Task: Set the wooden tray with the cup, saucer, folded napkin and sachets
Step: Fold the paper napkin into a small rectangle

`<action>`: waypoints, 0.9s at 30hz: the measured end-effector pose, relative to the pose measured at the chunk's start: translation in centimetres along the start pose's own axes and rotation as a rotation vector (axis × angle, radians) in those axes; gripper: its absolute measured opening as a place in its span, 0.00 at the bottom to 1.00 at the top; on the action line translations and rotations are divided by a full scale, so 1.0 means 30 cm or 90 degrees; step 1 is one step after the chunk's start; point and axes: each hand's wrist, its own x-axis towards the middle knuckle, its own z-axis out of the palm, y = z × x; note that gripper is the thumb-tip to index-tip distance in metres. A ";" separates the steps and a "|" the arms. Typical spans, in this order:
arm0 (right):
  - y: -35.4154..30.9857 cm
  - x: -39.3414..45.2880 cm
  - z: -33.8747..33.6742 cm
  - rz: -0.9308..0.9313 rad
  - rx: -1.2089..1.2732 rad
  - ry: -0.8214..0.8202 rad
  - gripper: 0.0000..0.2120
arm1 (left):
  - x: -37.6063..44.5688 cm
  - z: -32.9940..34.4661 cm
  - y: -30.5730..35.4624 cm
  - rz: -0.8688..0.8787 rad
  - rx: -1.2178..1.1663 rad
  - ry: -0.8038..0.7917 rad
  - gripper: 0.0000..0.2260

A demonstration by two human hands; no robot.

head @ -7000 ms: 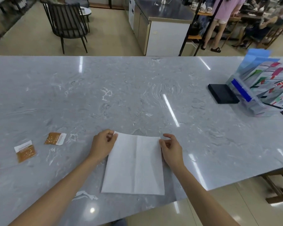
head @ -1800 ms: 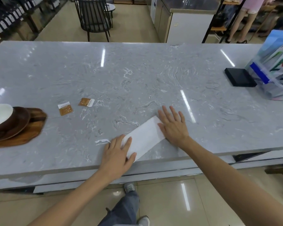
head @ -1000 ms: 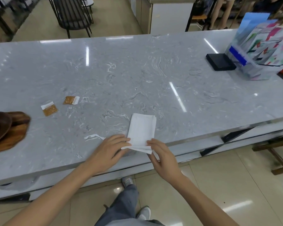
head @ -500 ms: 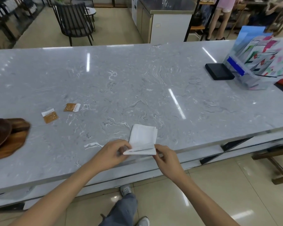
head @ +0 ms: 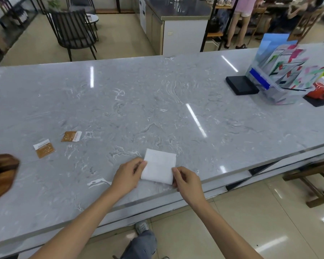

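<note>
A white napkin (head: 159, 166), folded to a small rectangle, lies flat near the front edge of the grey marble counter (head: 157, 109). My left hand (head: 127, 176) pinches its left edge and my right hand (head: 185, 181) pinches its lower right corner. Two brown-and-white sachets (head: 44, 150) (head: 71, 136) lie on the counter to the left. At the far left edge the wooden tray (head: 2, 174) shows only in part; the cup and saucer are out of frame.
A black box (head: 241, 85), a clear holder of coloured leaflets (head: 281, 71) and a red pot (head: 318, 90) on a black mat stand at the back right. Beyond the counter are a dark chair (head: 73, 32), a cabinet and people.
The napkin has gone from a wide open sheet to a narrow strip and now to a small rectangle. Its raised near half has been laid flat. Both hands stay at its edges.
</note>
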 end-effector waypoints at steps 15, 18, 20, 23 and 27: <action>-0.014 0.029 0.018 0.059 0.009 0.066 0.07 | 0.035 0.024 0.000 -0.006 0.093 0.076 0.10; -0.042 0.045 0.021 0.074 0.032 0.066 0.12 | 0.028 0.032 0.001 0.007 0.055 0.047 0.11; -0.071 0.068 0.023 0.090 0.072 0.065 0.12 | 0.026 0.033 -0.001 0.005 0.026 0.054 0.11; -0.106 0.085 0.028 0.112 0.185 0.059 0.07 | 0.016 0.034 -0.005 0.027 0.020 0.059 0.12; -0.108 0.074 0.037 0.063 0.232 0.097 0.12 | 0.013 0.038 -0.006 0.053 0.054 0.060 0.16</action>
